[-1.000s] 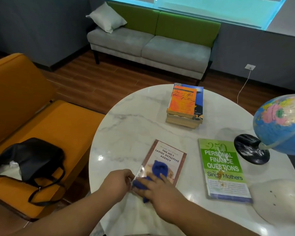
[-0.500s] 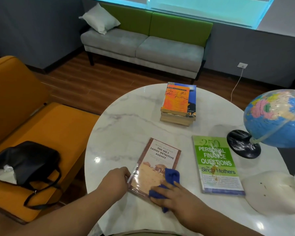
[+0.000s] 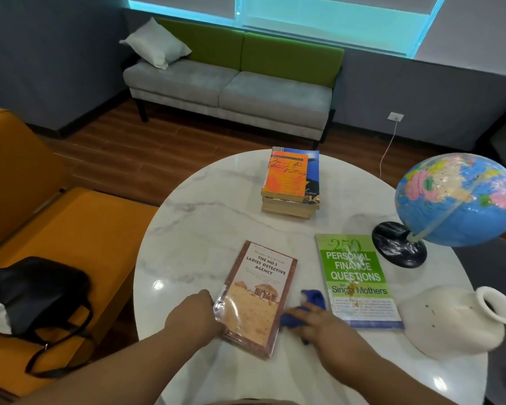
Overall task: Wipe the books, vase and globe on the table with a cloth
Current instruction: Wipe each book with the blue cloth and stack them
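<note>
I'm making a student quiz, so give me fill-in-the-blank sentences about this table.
The right hand rests on a ____ cloth.
The left hand holds the Ladies' Detective Agency book; the Personal Finance Questions book beside it is ____.
The white vase lies on its ____.
The globe stands on a ____ base.
Missing words: blue, green, side, black.

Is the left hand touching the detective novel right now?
Touching. The head view shows the left hand holding the detective novel by its near left edge.

Your round marble table (image 3: 205,229) stands on wood floor (image 3: 123,159); orange armchair (image 3: 70,229) off its left edge, grey-green sofa (image 3: 231,86) beyond its far edge under lit window (image 3: 319,13), grey walls (image 3: 41,54).
</note>
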The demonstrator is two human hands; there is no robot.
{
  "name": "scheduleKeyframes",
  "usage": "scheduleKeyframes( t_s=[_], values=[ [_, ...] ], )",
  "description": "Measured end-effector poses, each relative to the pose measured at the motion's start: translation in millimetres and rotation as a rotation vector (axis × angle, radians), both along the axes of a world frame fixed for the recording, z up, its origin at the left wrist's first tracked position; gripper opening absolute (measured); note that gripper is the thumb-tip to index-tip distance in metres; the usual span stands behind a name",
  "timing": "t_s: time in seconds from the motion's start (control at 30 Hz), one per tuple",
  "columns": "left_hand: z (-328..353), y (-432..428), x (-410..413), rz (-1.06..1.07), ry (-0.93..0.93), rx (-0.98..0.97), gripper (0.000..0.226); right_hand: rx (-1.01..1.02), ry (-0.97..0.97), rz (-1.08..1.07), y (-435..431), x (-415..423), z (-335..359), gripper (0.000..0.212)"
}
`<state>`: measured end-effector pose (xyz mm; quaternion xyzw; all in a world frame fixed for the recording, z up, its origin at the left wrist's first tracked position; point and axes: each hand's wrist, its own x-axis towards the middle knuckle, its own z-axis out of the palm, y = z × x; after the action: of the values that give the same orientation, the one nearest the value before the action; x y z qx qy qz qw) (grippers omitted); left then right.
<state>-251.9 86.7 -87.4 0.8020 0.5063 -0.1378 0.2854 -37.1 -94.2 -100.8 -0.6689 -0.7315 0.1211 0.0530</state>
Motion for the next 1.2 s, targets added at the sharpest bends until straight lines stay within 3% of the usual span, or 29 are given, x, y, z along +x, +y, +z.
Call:
scheduleKeyframes(
  t_s=[0.13,0.33,0.53,0.8,0.93,1.0,1.07,1.13,1.17,1.2],
  values=[
    [4.9,0.2,2.9,0.0,0.027,0.002,0.046,0.041,0.2,-0.201,12.4,-4.6,33.5,0.053],
    [12.7,-0.6,6.4,0.02,0.043,-0.032,0.046,-0.048,0.342,-0.311,20.7,-17.6,30.2,0.049],
    [14.9,0.4,4.8,-0.009,0.036,-0.09,0.043,-0.013,0.453,-0.43,22.5,-17.1,38.6,0.039],
    [41.3,1.8,-4.3,0.401,-0.367,-0.454,0.014,0.003,0.884,-0.864,22.1,-11.9,50.4,0.044],
    [60.2,6.9,-8.6,0.371,-0.502,-0.445,0.009,-0.007,1.12,-1.044,24.1,-9.6,54.4,0.026],
    [66.3,9.4,-10.9,0.317,-0.534,-0.395,0.011,-0.078,1.229,-1.202,27.7,-8.3,53.4,0.025],
    [71.1,12.3,-12.1,0.276,-0.541,-0.342,0.015,-0.2,1.501,-1.306,31.1,-10.3,48.8,0.038],
    [75.9,15.0,-11.8,0.248,-0.547,-0.294,0.017,-0.362,1.727,-1.316,31.7,-14.1,47.1,0.065],
    [78.5,16.2,-11.4,0.237,-0.555,-0.277,0.017,-0.437,1.773,-1.305,32.8,-15.2,45.0,0.069],
    [80.8,16.9,-11.1,0.23,-0.57,-0.266,0.017,-0.488,1.792,-1.274,33.6,-18.0,44.6,0.06]
  ],
)
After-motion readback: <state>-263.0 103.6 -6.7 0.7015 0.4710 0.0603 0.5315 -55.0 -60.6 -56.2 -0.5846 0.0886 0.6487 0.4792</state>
